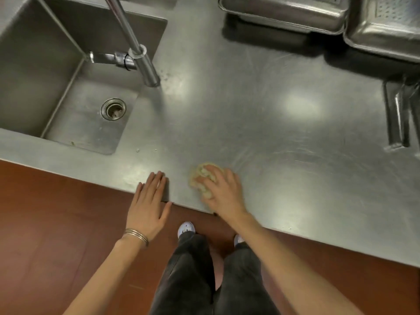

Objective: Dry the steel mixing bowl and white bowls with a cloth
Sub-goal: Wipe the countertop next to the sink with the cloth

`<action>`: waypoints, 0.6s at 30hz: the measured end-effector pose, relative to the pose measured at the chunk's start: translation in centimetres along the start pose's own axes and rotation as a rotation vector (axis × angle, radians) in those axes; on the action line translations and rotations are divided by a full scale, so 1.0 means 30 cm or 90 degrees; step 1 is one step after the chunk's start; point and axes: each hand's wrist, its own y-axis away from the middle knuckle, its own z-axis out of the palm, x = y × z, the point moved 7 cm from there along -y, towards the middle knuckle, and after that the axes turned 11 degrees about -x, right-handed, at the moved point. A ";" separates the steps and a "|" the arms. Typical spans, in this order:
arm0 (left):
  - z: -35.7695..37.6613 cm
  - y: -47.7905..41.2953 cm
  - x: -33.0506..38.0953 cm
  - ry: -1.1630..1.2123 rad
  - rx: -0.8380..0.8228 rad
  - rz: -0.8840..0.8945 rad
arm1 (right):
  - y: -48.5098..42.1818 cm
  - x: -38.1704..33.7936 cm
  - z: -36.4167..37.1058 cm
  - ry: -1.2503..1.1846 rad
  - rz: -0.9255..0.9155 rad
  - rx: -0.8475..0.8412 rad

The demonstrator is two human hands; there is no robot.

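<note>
My right hand [223, 192] presses a bunched yellow-green cloth [202, 175] onto the steel counter [261, 114] close to its front edge, fingers curled over it. My left hand [148, 205] lies flat at the counter's edge, fingers together and stretched out, holding nothing; thin bangles circle its wrist. No steel mixing bowl or white bowl shows in the head view.
A deep steel sink [68, 92] with a drain [113, 109] lies at the left, and a tap [136, 48] reaches over its right wall. Two steel pans [284, 12] [384, 28] stand at the back right. Steel tongs [397, 114] lie at the right edge. Red-brown floor [56, 223] lies below.
</note>
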 end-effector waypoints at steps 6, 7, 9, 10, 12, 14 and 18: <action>-0.004 0.011 -0.142 -0.013 -0.023 0.043 | -0.066 0.481 -0.128 -0.002 0.489 0.079; -0.003 0.014 -0.147 -0.013 -0.021 0.052 | -0.106 0.449 -0.104 0.029 0.501 0.068; -0.009 0.021 -0.157 -0.004 -0.008 0.054 | -0.205 0.293 -0.043 0.064 0.414 0.054; -0.009 0.026 -0.164 0.001 -0.005 0.055 | -0.244 0.185 -0.007 0.059 0.354 0.055; -0.008 0.040 -0.192 -0.002 -0.003 0.056 | -0.297 -0.054 0.075 0.023 0.218 0.036; -0.009 0.056 -0.241 -0.009 -0.005 0.046 | -0.311 -0.241 0.134 -0.005 0.079 -0.014; -0.012 0.074 -0.315 -0.010 -0.008 0.066 | -0.371 -0.194 0.047 -0.112 -0.058 -0.003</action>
